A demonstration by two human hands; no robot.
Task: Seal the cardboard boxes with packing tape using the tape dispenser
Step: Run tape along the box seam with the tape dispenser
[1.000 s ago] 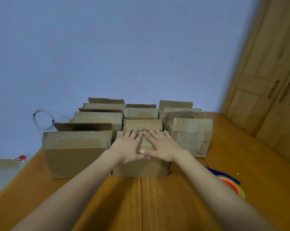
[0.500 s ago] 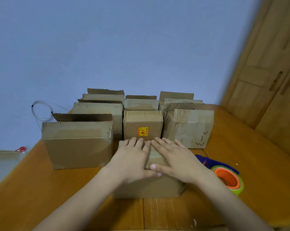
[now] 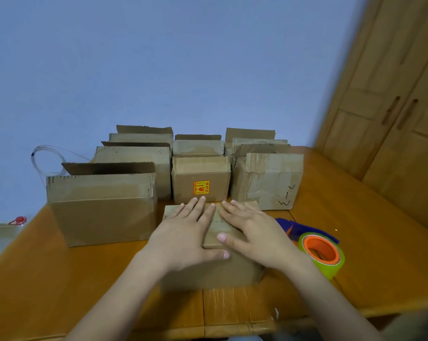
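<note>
The small box (image 3: 209, 276) has been drawn back toward the person since a moment ago. It now stands clear of the stack, and the box with the yellow sticker (image 3: 200, 173) behind it shows its whole front. The tape dispenser (image 3: 319, 252) has also come fully into sight at the right.

Both hands lie flat on top of the small box with fingers straight and spread, pressing the flaps down and gripping nothing. The left hand (image 3: 183, 237) covers the left half of the lid. The right hand (image 3: 254, 235) covers the right half. Their thumbs reach toward each other along the near edge, and a strip of cardboard shows between the two hands.

The small box sits on the wooden surface (image 3: 85, 279), near its front edge. The dispenser rests on the surface just beside the box, to the right of the right wrist and untouched. It has a blue handle, and its roll of tape is greenish with an orange core that faces up.

A large box (image 3: 102, 210) stands just to the left of the small one, its rear flap up. To the right of the stickered box stands a creased box (image 3: 267, 180) with black pen marks on its front. More boxes (image 3: 139, 146) with raised flaps are crowded behind these, close to the blue wall (image 3: 183, 57). A loop of clear tubing (image 3: 36, 166) shows against the wall at the left, and wooden cupboard doors (image 3: 392, 107) fill the right side.
</note>
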